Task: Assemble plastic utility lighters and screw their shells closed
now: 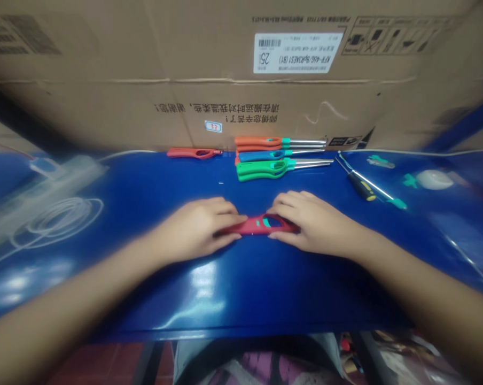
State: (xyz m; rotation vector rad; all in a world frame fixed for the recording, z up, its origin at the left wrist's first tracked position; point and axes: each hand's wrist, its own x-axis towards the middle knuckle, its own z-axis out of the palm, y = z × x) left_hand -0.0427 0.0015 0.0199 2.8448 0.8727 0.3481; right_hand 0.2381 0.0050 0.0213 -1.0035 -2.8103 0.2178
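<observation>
A red lighter handle (251,226) with a teal piece inside its loop lies between my hands, low over the blue table. My left hand (203,224) pinches its left end between thumb and fingers. At the looped right end, my right hand (305,219) grips it the same way. No metal tube shows on this handle; its two ends are partly covered by my fingers. Beyond it lie finished-looking long-necked lighters: orange ones (257,143), a blue one (261,155) and green ones (261,169), with metal tubes pointing right. Another red handle piece (193,153) sits to their left.
A cardboard wall (125,107) closes off the back. To the right are a screwdriver (360,185), a loose metal tube with a teal end (373,184) and a white rounded object (434,179). A power strip (77,174) and coiled white cable (57,222) lie left.
</observation>
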